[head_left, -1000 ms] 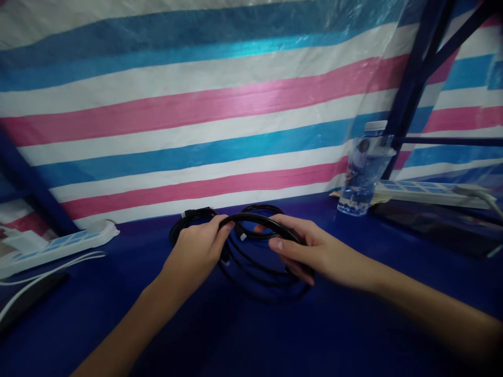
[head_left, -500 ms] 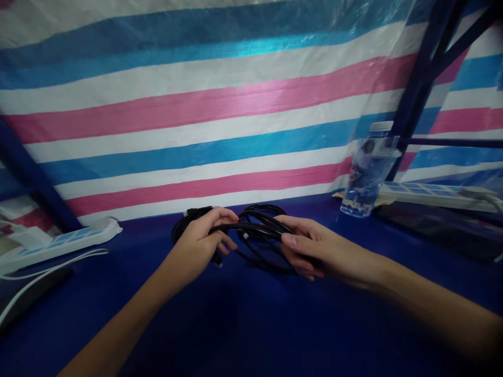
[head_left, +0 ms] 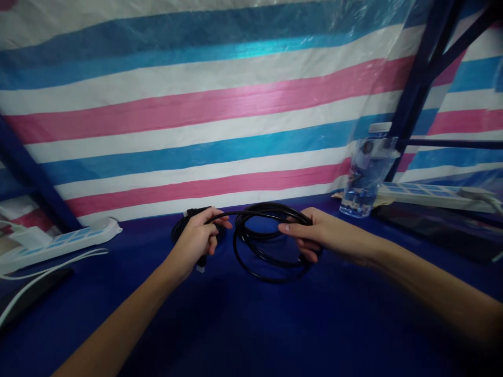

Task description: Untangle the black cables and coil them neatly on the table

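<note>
Black cable (head_left: 255,212) — likely light, springy; best grip three o'clock, right hand (head_left: 308,233) clamped there — left hand (head_left: 200,234) pinching it at nine.

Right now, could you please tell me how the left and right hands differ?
The left hand holds one strand of black cable, the right hand several loops. The left hand partly hides another coil; the right hand is nearer the bottle. Both hold cable.

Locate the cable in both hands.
In the head view, the black cable runs from left hand to right hand, its loops right of centre over the blue table.
</note>
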`<state>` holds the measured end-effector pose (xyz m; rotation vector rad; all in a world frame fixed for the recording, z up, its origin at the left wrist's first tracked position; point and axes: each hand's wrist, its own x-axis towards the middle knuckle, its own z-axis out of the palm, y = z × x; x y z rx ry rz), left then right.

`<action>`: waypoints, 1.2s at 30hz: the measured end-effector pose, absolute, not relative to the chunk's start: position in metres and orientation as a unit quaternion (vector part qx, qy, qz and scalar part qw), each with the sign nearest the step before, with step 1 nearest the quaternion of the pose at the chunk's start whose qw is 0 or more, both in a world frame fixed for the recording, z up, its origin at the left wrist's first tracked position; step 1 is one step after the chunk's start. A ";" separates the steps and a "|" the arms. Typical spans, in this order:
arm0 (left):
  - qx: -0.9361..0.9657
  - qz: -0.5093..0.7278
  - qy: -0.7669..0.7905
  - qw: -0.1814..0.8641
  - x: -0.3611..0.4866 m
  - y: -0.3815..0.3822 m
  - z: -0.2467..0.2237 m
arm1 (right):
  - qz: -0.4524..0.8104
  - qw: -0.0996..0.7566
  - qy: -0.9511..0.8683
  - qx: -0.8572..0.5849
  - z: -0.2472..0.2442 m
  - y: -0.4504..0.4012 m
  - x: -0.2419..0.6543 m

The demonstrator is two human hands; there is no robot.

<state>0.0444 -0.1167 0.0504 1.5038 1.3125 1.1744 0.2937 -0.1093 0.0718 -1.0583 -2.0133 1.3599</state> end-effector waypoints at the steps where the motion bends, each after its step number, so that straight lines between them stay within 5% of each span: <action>1: 0.592 0.461 0.517 0.413 0.044 -0.117 0.049 | 0.493 0.240 -0.740 -0.390 0.072 -0.108 0.294; 9: 0.646 0.364 0.557 0.373 0.029 -0.107 0.039 | 0.451 0.113 -0.819 -0.336 0.082 -0.112 0.304; 16: 0.733 0.383 0.418 0.376 0.039 -0.122 0.050 | 0.541 0.309 -0.712 -0.324 0.066 -0.109 0.297; 25: 0.743 0.301 0.398 0.446 0.057 -0.147 0.058 | 0.562 0.232 -0.745 -0.274 0.073 -0.116 0.298; 31: 0.729 0.359 0.456 0.363 0.064 -0.148 0.054 | 0.455 0.375 -0.761 -0.268 0.064 -0.114 0.289; 36: 0.706 0.478 0.477 0.213 0.067 -0.146 0.041 | 0.368 0.410 -0.794 -0.258 0.051 -0.124 0.281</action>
